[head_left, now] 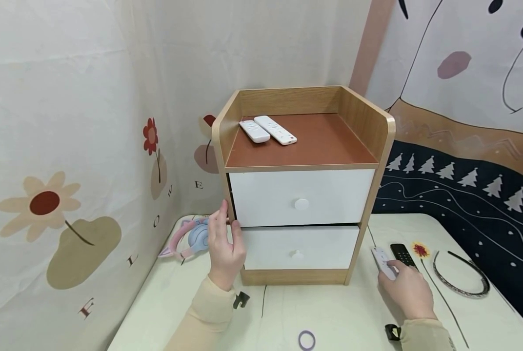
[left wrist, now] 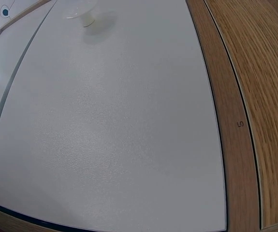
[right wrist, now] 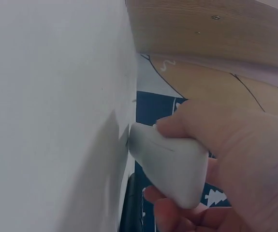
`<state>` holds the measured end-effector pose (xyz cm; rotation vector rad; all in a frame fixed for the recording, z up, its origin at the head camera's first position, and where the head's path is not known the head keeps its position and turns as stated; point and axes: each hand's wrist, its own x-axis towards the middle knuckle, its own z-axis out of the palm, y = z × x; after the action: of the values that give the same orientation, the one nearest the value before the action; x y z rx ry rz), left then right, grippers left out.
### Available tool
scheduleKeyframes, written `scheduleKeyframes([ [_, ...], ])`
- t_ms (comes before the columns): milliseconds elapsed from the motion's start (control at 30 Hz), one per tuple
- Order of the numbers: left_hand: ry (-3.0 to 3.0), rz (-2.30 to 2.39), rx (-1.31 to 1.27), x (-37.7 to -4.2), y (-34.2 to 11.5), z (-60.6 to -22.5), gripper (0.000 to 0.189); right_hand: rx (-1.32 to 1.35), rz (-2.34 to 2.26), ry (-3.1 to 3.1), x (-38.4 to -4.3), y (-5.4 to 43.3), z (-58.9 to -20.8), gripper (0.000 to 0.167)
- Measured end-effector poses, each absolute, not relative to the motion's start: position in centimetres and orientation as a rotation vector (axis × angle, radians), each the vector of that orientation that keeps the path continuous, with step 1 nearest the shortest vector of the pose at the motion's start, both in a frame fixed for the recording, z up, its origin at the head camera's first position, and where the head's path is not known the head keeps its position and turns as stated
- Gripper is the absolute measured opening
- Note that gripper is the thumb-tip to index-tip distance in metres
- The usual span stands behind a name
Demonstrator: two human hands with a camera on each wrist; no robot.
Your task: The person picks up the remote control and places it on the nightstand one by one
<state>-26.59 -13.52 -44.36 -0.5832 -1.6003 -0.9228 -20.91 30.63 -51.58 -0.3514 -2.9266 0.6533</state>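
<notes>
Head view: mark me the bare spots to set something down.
Free: the nightstand top, right of the two white remotes; the tabletop between nightstand and purple ring. Crowded: the tabletop's right side, where the right hand holds a third white remote beside a black remote, flower and headband.

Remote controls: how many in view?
4: a shorter white remote and a longer white remote atop the cabinet; a third white remote in the right hand; a black remote beside that. More could be hidden.
</notes>
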Motion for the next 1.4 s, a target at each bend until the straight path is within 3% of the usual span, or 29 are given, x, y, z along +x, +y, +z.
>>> scheduleKeyframes([
  [500,-1.612,-0.918,-0.568,-26.5,-13.3,-44.2,0.068,-0.351,0.681,-2.618,-19.8,29.2,-49.5,0.049],
  [1133,-1.621,-0.922,-0.571,-26.1,-13.5,-44.3,0.069,0.056,0.981,-1.488,-16.2,22.5,-38.5,0.033],
  [1400,-1.627,-0.922,-0.565,-26.3,-13.5,-44.3,0.064,0.228,0.928,-1.493,-16.5,20.1,-34.4,0.034],
])
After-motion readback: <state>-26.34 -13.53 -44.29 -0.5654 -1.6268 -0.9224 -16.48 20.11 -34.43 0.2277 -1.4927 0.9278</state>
